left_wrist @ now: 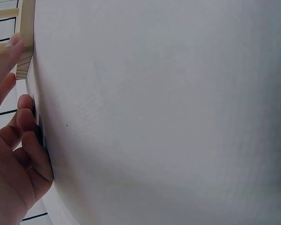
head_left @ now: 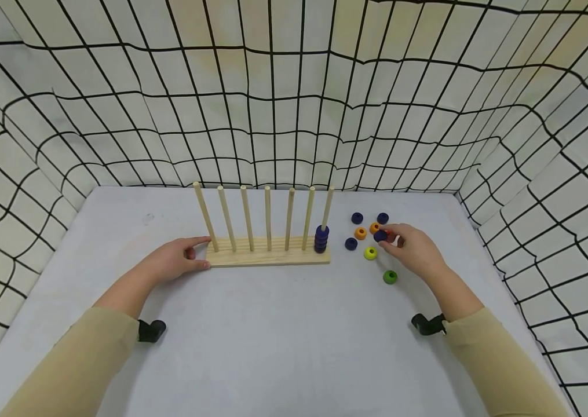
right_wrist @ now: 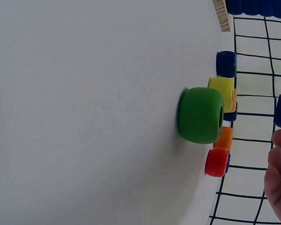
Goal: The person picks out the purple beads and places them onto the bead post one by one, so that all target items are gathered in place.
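Your L hand (head_left: 171, 259) grips the left end of the wooden base (head_left: 262, 258), thumb at the front edge & a finger at the rear, prob. to stop it sliding; its other fingers are curled, as the left wrist view shows. Your R hand (head_left: 419, 250) has a blue bead (head_left: 380, 236) in a narrow thumb-and-fingertip pinch, prob. b/c it's too small for a fuller grip. In the right wrist view that bead is up off the tabletop (head_left: 283, 336); can't tell which way its hole faces.

The base stands just L of the loose beads, approx. mid-tabletop, its row of pegs (head_left: 268, 217) upright. On the far-R peg (head_left: 327, 208) sits a stack of blue beads (head_left: 320, 240), prob. grouped by colour.

Loose around your R hand: 3 more blue beads (head_left: 357, 218), 2 orange beads (head_left: 360, 233), a yellow bead (head_left: 370, 253) & a green bead (head_left: 390, 277) nearer you. A red bead (head_left: 390, 236) is partly hidden by your fingers. One orange is right by your fingertips, so a low sweep could knock it. Blue, orange & yellow ones lie btwn your R hand & the base.

Behind is a white wall w/ black grid lines (head_left: 273, 98); it's well apart from both hands. Tan sleeves (head_left: 75, 359) & black wrist mounts (head_left: 152, 331) sit clear of the beads.
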Available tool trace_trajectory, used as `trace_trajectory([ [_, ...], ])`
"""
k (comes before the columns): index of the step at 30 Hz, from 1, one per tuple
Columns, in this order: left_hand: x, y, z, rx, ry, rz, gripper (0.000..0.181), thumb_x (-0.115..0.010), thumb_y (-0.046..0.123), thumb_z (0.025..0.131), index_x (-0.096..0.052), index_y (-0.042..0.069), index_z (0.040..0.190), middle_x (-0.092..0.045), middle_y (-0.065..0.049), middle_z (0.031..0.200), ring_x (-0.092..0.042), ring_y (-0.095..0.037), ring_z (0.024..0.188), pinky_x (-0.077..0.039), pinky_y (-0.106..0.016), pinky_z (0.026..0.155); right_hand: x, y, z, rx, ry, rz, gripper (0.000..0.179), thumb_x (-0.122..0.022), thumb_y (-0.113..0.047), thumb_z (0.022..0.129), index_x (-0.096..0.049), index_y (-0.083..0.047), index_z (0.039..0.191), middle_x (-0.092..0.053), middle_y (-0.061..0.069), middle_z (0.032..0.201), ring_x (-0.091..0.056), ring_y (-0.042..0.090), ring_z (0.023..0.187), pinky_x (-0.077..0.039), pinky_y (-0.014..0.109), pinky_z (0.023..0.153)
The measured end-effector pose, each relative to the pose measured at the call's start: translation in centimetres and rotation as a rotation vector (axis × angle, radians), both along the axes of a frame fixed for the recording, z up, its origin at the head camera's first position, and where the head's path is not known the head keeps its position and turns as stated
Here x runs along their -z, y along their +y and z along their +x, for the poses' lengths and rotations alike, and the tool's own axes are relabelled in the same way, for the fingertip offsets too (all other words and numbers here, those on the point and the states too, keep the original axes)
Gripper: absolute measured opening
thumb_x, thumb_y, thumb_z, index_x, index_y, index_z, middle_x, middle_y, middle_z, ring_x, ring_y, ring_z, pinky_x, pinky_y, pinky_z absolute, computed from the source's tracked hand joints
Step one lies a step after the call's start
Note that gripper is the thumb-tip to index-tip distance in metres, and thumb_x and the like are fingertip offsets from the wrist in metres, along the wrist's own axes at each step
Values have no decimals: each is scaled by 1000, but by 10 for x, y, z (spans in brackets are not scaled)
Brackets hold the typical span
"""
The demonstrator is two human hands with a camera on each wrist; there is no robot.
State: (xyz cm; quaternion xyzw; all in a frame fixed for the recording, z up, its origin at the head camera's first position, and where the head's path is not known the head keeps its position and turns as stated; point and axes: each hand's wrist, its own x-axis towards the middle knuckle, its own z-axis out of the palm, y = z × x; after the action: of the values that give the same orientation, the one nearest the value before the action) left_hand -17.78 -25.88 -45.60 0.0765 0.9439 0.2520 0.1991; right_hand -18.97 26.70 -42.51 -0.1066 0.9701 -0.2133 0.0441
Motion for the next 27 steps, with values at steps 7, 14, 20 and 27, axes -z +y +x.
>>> trace_trajectory([
  [7,-1,-1,0,-15,-3,-4,77,-74,43,88,-42,10,150,-49,-6,87,-45,-21,77,-35,-36,68,-3,-5,3,-13,41,-44,43,-69,-27,95,-62,-12,134,-63,5,98,-54,22,84,-43,35,66],
  [14,1,0,-1,-15,-9,14,78,-74,44,88,-42,11,151,-49,-6,87,-45,-20,76,-35,-36,67,-8,-11,4,-6,50,-90,44,-69,-29,95,-61,-16,135,-62,4,96,-53,23,85,-44,35,65],
  [20,0,0,-1,-13,-12,17,78,-74,44,88,-42,10,151,-49,-6,87,-45,-21,76,-34,-36,67,-12,-19,5,-8,54,-116,46,-69,-31,95,-60,-15,136,-61,3,96,-52,21,86,-45,35,67],
  [27,-1,0,-1,-16,-16,11,78,-74,44,88,-42,10,151,-49,-6,88,-45,-21,77,-35,-37,68,-20,-31,7,-11,91,-157,43,-69,-28,95,-61,-15,135,-62,4,101,-53,21,85,-45,36,70],
])
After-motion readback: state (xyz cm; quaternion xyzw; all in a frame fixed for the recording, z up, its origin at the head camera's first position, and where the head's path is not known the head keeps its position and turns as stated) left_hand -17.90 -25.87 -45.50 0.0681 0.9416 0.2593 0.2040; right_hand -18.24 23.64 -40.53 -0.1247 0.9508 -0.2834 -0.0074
